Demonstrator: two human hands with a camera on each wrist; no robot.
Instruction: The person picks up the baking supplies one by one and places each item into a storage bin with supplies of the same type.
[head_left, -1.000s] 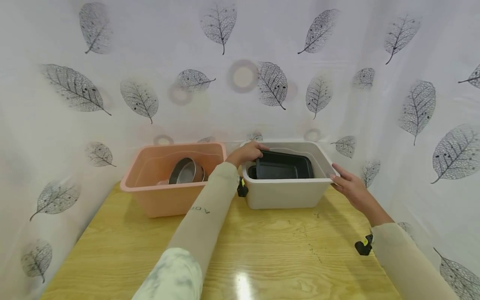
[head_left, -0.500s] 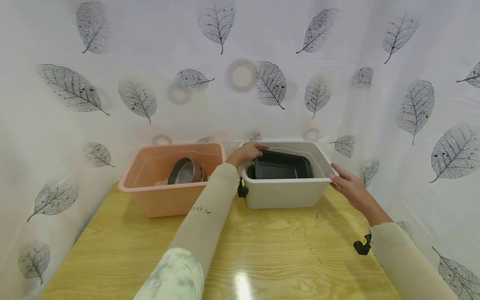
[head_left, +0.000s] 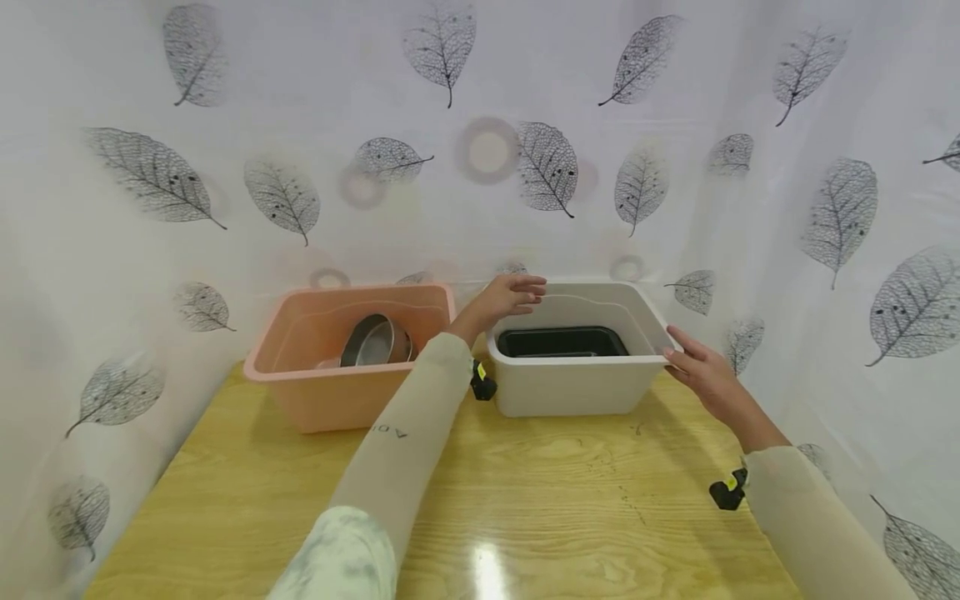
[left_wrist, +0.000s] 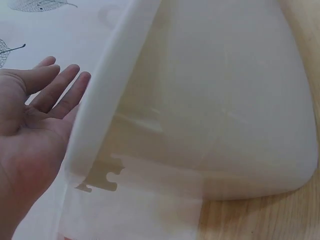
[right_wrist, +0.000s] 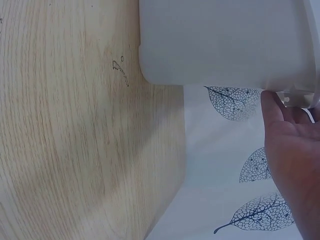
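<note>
A black rectangular baking pan (head_left: 562, 340) lies low inside the white plastic bin (head_left: 573, 387). Over that bin's left rim hovers my left hand (head_left: 504, 298), its fingers extended and holding nothing. The left wrist view shows the same hand (left_wrist: 32, 120) palm up beside the rim. At the opposite end, my right hand (head_left: 705, 375) grips the white bin's right rim. From the right wrist, its fingers reach in under the rim's edge, and their tips are partly hidden.
To the left stands a peach plastic bin (head_left: 337, 400) with round metal cake tins (head_left: 373, 342) inside. Both bins sit on a wooden table (head_left: 540, 500). A leaf-patterned curtain (head_left: 487, 83) hangs behind them and along the sides.
My left hand has let go of the tilted black baking pan and lifted a little, fingers straightened. The pan has dropped lower into the white bin. My right hand stays at the rim.
</note>
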